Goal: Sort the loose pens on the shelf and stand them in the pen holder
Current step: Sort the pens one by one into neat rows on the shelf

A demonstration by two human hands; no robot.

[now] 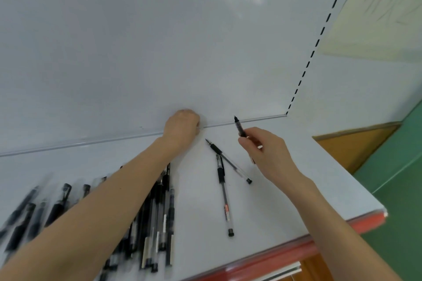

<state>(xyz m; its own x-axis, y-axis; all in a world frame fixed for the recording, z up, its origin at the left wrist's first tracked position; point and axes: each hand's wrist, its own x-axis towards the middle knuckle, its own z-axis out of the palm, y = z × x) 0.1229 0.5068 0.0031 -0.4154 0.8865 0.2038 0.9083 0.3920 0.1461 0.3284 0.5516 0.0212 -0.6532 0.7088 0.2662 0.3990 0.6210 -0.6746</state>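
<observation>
Now the right hand [265,150] fingers [245,142] pinch a black pen [239,126]; the left hand [181,126] is fisted, two pens [225,180] lying between them on the shelf [296,189].

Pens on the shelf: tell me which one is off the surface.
The black pen pinched in the right hand, tip raised toward the back panel. The two pens beside it and the pile under the left arm all lie flat on the shelf.

White back panel [159,52], green floor [402,223], yellowish wall [376,18] at rt.
</observation>
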